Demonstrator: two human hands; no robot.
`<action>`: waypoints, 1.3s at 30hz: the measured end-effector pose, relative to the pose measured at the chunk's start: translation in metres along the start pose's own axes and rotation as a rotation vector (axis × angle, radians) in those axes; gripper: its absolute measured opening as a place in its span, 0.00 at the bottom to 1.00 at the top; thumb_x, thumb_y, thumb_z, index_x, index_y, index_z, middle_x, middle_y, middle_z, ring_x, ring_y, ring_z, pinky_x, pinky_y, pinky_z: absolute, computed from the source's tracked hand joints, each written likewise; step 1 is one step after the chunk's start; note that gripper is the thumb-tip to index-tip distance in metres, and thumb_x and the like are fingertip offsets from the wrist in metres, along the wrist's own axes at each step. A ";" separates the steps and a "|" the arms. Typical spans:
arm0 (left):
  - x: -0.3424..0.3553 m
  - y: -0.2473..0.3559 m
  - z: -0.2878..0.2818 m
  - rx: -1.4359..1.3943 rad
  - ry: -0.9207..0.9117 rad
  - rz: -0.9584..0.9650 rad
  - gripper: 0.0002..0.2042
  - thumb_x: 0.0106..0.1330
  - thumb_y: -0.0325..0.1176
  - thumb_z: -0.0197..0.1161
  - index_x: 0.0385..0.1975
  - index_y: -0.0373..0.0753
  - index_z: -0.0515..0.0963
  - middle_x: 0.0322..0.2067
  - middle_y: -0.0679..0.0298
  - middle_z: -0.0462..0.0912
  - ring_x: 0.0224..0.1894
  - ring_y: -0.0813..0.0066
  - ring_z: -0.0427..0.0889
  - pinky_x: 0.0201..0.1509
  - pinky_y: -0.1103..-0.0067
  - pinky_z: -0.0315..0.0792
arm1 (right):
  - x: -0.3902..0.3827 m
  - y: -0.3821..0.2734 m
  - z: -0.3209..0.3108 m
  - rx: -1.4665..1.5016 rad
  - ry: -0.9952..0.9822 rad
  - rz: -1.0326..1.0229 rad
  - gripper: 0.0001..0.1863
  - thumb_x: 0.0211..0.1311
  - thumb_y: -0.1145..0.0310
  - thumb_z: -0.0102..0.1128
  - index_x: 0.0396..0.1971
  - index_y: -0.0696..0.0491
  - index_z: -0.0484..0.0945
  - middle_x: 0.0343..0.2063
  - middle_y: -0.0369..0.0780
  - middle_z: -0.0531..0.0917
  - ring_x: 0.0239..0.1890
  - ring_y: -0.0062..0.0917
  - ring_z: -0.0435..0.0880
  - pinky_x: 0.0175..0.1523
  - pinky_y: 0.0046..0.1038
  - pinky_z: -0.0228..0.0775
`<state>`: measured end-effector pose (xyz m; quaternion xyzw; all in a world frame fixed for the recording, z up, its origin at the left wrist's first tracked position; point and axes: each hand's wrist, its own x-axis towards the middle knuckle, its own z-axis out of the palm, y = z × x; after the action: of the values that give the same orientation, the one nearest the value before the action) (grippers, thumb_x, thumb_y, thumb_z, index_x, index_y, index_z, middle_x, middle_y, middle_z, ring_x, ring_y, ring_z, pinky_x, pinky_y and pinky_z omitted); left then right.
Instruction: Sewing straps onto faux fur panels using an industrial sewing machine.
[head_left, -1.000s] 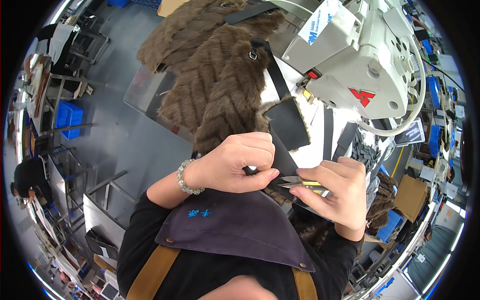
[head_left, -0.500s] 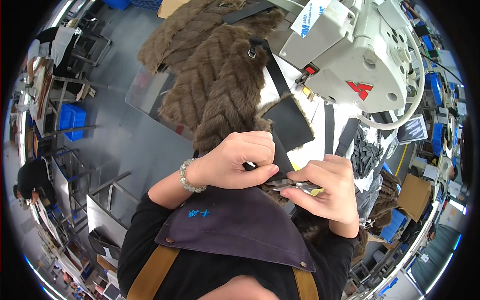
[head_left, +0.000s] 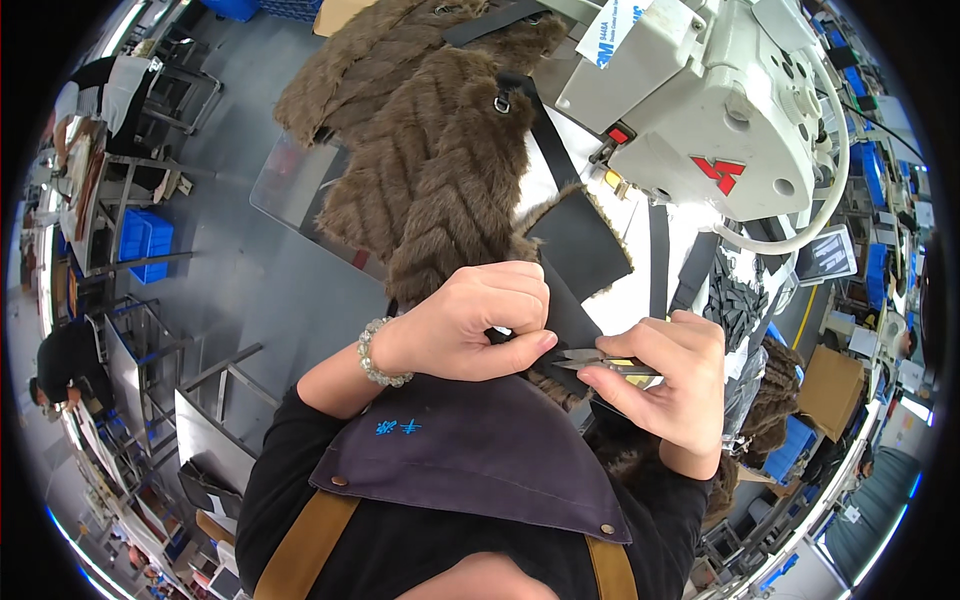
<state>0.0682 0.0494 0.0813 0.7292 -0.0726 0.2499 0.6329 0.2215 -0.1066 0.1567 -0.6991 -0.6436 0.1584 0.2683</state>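
Now spread wider, snips in right hand

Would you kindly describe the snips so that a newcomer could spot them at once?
Start at the large white machine, upper right, then look below to the right hand. It holds the snips, which point toward the left hand. Their bright metal blades set them apart from the dark material beside them.
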 end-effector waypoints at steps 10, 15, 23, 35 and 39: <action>-0.001 -0.002 0.003 0.024 -0.003 -0.010 0.13 0.54 0.20 0.61 0.14 0.38 0.64 0.16 0.66 0.65 0.22 0.69 0.62 0.25 0.76 0.60 | -0.001 -0.001 0.006 -0.002 0.019 0.005 0.14 0.34 0.64 0.75 0.18 0.51 0.78 0.12 0.33 0.76 0.10 0.25 0.67 0.20 0.25 0.51; -0.001 -0.006 0.003 0.072 -0.025 -0.009 0.12 0.52 0.18 0.60 0.12 0.38 0.65 0.17 0.65 0.72 0.21 0.71 0.66 0.24 0.78 0.60 | 0.002 0.003 0.012 0.003 0.024 -0.027 0.13 0.38 0.63 0.74 0.17 0.50 0.77 0.11 0.31 0.75 0.09 0.22 0.66 0.18 0.24 0.50; -0.002 -0.014 0.009 0.019 -0.005 -0.088 0.13 0.55 0.21 0.61 0.14 0.38 0.63 0.16 0.66 0.66 0.22 0.69 0.63 0.27 0.75 0.61 | -0.015 0.030 0.024 0.205 0.031 -0.002 0.13 0.40 0.62 0.74 0.15 0.49 0.77 0.10 0.29 0.74 0.09 0.20 0.67 0.20 0.21 0.49; 0.014 -0.036 0.019 0.109 0.021 -0.135 0.10 0.55 0.22 0.62 0.18 0.38 0.67 0.20 0.65 0.69 0.25 0.68 0.67 0.30 0.76 0.63 | -0.035 0.029 0.102 1.298 0.721 0.605 0.26 0.45 0.66 0.74 0.29 0.49 0.58 0.22 0.29 0.61 0.21 0.10 0.59 0.25 0.14 0.49; 0.017 -0.042 0.018 0.214 -0.024 -0.159 0.09 0.55 0.23 0.62 0.19 0.38 0.67 0.20 0.65 0.68 0.25 0.67 0.67 0.29 0.75 0.63 | -0.020 0.031 0.092 1.228 0.650 0.643 0.19 0.51 0.79 0.62 0.28 0.50 0.58 0.24 0.30 0.61 0.23 0.09 0.57 0.26 0.13 0.49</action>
<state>0.1058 0.0435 0.0503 0.7989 0.0048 0.1964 0.5685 0.1927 -0.1112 0.0623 -0.5890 -0.0936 0.3441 0.7252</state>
